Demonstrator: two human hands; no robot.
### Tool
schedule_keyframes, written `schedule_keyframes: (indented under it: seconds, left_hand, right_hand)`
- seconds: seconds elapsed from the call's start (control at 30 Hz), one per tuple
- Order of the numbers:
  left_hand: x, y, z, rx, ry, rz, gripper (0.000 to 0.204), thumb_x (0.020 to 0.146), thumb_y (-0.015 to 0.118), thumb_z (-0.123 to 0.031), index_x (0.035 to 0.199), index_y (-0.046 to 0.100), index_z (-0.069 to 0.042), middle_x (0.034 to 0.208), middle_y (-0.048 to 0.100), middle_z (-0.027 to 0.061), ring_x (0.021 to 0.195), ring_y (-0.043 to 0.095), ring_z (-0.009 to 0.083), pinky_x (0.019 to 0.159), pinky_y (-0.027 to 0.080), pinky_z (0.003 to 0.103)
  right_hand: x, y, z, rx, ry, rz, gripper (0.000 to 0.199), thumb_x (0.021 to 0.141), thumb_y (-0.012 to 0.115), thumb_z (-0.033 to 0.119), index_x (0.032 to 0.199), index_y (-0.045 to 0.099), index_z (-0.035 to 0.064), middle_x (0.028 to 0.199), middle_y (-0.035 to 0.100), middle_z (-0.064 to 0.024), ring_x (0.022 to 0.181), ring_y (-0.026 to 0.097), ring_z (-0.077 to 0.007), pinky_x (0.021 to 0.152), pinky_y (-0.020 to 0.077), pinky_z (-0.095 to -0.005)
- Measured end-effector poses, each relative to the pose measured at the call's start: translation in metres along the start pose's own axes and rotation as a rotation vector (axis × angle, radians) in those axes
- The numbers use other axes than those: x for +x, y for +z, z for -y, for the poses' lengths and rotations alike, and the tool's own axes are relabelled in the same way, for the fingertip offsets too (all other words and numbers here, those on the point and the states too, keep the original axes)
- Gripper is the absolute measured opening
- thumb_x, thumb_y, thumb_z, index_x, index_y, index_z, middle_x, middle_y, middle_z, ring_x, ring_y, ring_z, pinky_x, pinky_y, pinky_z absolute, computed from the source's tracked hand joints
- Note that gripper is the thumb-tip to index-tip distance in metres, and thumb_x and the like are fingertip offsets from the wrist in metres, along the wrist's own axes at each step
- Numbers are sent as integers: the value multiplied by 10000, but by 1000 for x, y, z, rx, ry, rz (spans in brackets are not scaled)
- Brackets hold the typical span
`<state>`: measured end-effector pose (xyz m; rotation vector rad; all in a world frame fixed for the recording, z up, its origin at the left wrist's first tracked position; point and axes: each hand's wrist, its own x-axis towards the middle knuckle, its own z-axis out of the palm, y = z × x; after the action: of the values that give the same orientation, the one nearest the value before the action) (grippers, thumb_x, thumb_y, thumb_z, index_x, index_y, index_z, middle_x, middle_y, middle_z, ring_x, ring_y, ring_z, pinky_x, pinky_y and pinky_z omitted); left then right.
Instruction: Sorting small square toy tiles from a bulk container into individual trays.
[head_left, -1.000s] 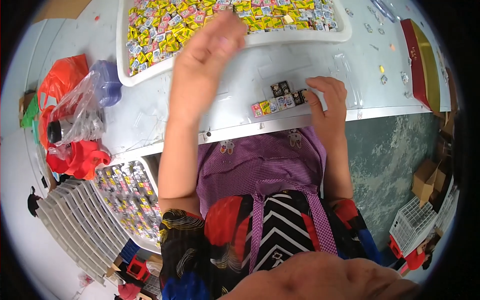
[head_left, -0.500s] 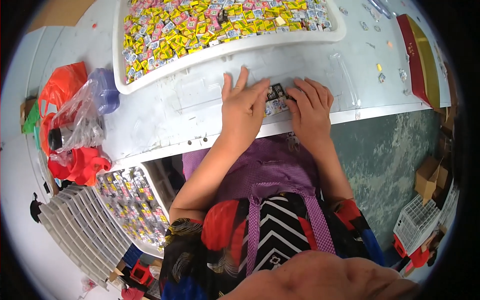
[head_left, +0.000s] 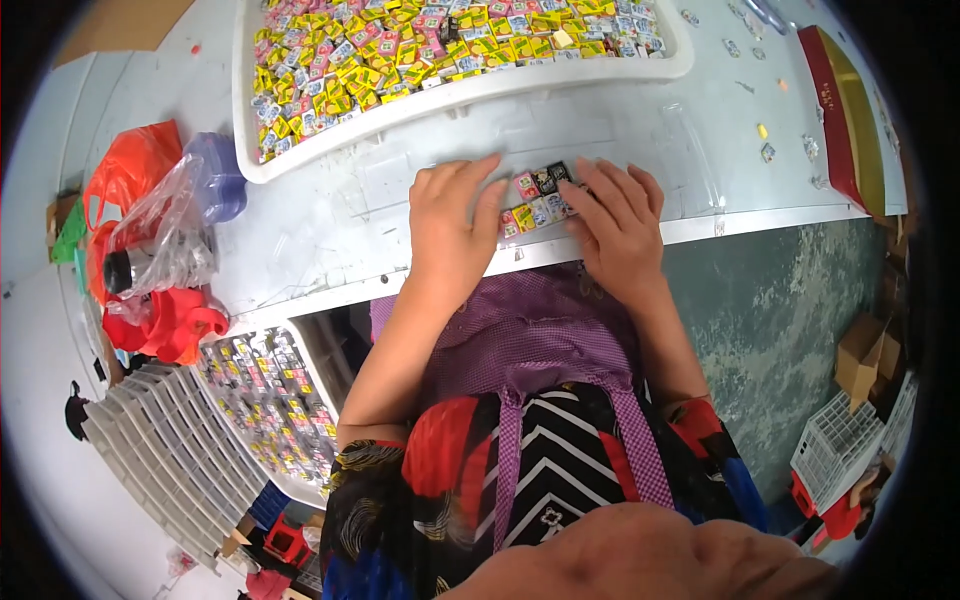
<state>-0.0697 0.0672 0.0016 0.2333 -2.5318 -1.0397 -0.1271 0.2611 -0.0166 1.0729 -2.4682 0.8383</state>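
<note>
Two short rows of small printed blocks (head_left: pixel 540 212) lie side by side on the pale table, coloured yellow, pink, white and black. At their left end my left hand (head_left: pixel 447 225) is open, thumb and fingers apart, with a small gap to the blocks. My right hand (head_left: pixel 622 210) rests at the right end with its fingers stretched out. Its fingertips touch or cover the last blocks there, so that end is partly hidden. Beyond both hands stands a large white tray (head_left: pixel 420 112) filled with loose blocks of the same kind.
At the left lie a red plastic bag (head_left: pixel 135 165), a purple container (head_left: pixel 215 178) and a clear bag (head_left: pixel 165 235). Below the table edge are a tray of packed sets (head_left: pixel 275 400) and stacked trays (head_left: pixel 165 470). A red and gold strip (head_left: pixel 840 120) lies right.
My left hand has drawn back to the left, uncovering more blocks at the rows' left end. My right hand has shifted slightly, its fingers straighter over the right end.
</note>
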Motion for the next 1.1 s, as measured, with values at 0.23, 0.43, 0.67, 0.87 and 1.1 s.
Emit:
schedule_keyframes:
  seconds: [0.23,0.43,0.67,0.87,1.1]
  left_hand:
    - [-5,5,-7,405,275,152,313,815,660,-150,1120,669,-83,1009,600,66,932,514,245,805,370,374]
    - [-4,4,-10,355,235,167,305,823,655,-169,1109,656,-63,1000,597,84,917,521,259,796,366,396]
    - [13,16,-5,55,58,84,112,799,657,-96,895,652,-38,818,637,136,814,590,336,763,436,419]
    - [13,29,-12,9,24,72,73,801,631,-67,866,626,-34,887,622,154,855,600,359,764,486,428]
    - [16,7,-11,-89,-41,194,119,836,583,-78,926,638,-22,932,635,169,866,612,359,760,498,415]
  right_hand:
    - [5,0,1,25,-56,124,410,804,666,242,1174,619,71,1296,567,-84,1199,520,-261,1036,374,-456]
    - [5,1,-1,9,-67,110,393,805,666,237,1158,625,67,1276,580,-85,1191,529,-266,1037,379,-451]
    - [7,1,-2,100,-58,101,356,832,637,164,1164,612,37,1258,588,-125,1196,527,-312,1039,387,-460]
    - [0,1,-12,219,-31,85,310,933,530,196,1179,600,20,1295,564,-148,1226,499,-356,1058,364,-454]
    - [-8,3,-24,331,7,-144,395,965,433,187,1305,488,-6,1375,485,-196,1309,419,-357,1114,273,-451]
